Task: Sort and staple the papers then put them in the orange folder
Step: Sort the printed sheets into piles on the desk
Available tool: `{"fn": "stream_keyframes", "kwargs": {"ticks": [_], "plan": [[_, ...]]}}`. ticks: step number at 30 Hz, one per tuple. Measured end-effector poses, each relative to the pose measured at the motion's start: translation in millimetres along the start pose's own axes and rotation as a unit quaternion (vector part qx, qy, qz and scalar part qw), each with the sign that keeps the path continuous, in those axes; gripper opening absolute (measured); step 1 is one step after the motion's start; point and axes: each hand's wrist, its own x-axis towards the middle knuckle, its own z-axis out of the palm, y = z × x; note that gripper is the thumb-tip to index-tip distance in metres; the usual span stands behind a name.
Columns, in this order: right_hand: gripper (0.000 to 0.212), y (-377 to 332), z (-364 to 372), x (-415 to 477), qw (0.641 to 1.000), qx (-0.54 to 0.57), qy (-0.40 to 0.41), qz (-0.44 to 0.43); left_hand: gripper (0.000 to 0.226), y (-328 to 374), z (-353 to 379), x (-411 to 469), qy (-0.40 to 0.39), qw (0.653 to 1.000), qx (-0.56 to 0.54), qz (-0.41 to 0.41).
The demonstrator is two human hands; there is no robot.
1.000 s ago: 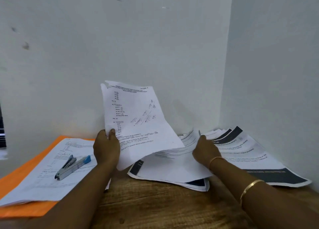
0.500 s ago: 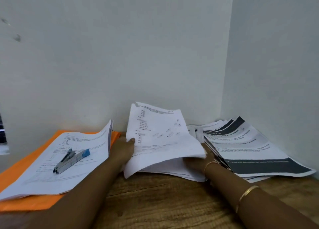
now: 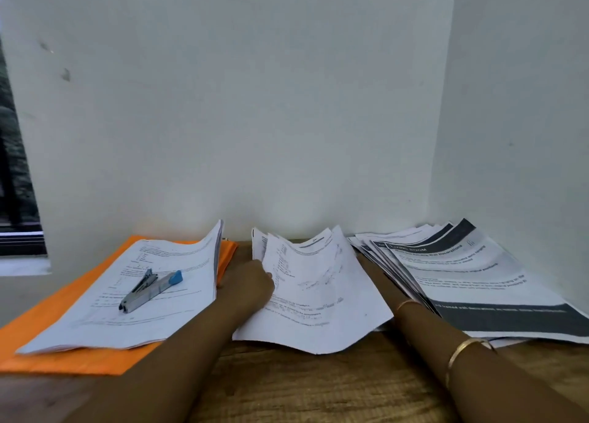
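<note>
An orange folder (image 3: 63, 352) lies at the left with a white paper stack (image 3: 165, 311) on it. A grey and blue stapler (image 3: 149, 290) rests on that stack. In the middle, a loose pile of printed sheets (image 3: 322, 295) lies on the table, its edges curling up. My left hand (image 3: 251, 282) grips the left edge of that pile. My right forearm runs between the middle pile and a right stack of dark-banded sheets (image 3: 478, 279). My right hand is hidden under the paper past the wrist.
The wooden table (image 3: 302, 387) sits in a corner, with a white wall behind and another close on the right (image 3: 510, 135). A dark window opening (image 3: 16, 199) is at the far left. The right stack fans out toward the corner.
The sheet my left hand held upright has come down onto the middle pile. My right hand has slid in under the papers and out of sight.
</note>
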Motion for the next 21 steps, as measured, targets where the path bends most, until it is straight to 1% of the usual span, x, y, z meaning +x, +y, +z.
{"fn": "stream_keyframes", "kwargs": {"ticks": [1,2,3,4,5,6,7,8,9,10,12,14,15,16,17,19,21], "plan": [[0.038,-8,-1,-3,0.999,0.042,-0.001,0.026,0.027,1,-2,0,0.009,1.0,-0.003,0.001],[0.046,-9,-2,-4,0.997,0.07,0.025,0.013,0.026,1,-5,1,0.024,1.0,-0.009,0.006],[0.045,-13,-3,-5,0.996,0.081,0.043,0.016,0.026,1,-8,2,0.044,0.999,-0.018,0.01],[0.036,-15,-5,-4,0.989,0.131,0.066,0.02,0.027,1,-11,3,0.065,0.998,-0.025,0.012],[0.028,-21,-11,-8,0.985,0.156,0.074,0.028,0.029,2,-15,3,0.078,0.996,-0.032,0.007],[0.022,-20,-13,-7,0.971,0.226,0.059,0.052,0.031,3,-19,2,0.083,0.996,-0.038,-0.003],[0.02,-20,-15,-8,0.951,0.295,0.022,0.089,0.033,4,-22,2,0.08,0.996,-0.043,-0.014],[0.02,-21,-15,-8,0.936,0.333,-0.016,0.11,0.035,4,-24,2,0.076,0.996,-0.047,-0.02],[0.023,-20,-13,-10,0.932,0.336,-0.041,0.126,0.037,4,-26,2,0.068,0.996,-0.054,-0.027],[0.025,-20,-11,-10,0.934,0.329,-0.041,0.13,0.037,3,-27,5,0.062,0.995,-0.065,-0.032],[0.027,-22,-6,-7,0.941,0.305,-0.014,0.145,0.038,-1,-30,8,0.057,0.992,-0.103,-0.047],[0.033,-23,-1,-2,0.937,0.297,-0.013,0.181,0.037,-6,-31,9,0.063,0.987,-0.142,-0.048],[0.032,-24,-1,0,0.933,0.296,-0.014,0.203,0.036,-7,-32,8,0.069,0.985,-0.154,-0.04],[0.026,-25,-1,1,0.932,0.293,-0.014,0.214,0.033,-9,-35,7,0.078,0.984,-0.159,-0.029],[0.02,-29,-2,1,0.932,0.29,-0.012,0.216,0.032,-12,-39,6,0.087,0.983,-0.161,-0.021],[0.02,-38,-5,2,0.933,0.299,-0.005,0.202,0.036,-27,-52,6,0.111,0.981,-0.159,-0.026],[0.021,-46,-6,4,0.934,0.308,0.004,0.181,0.034,-56,-67,9,0.147,0.982,-0.109,-0.047]]}}
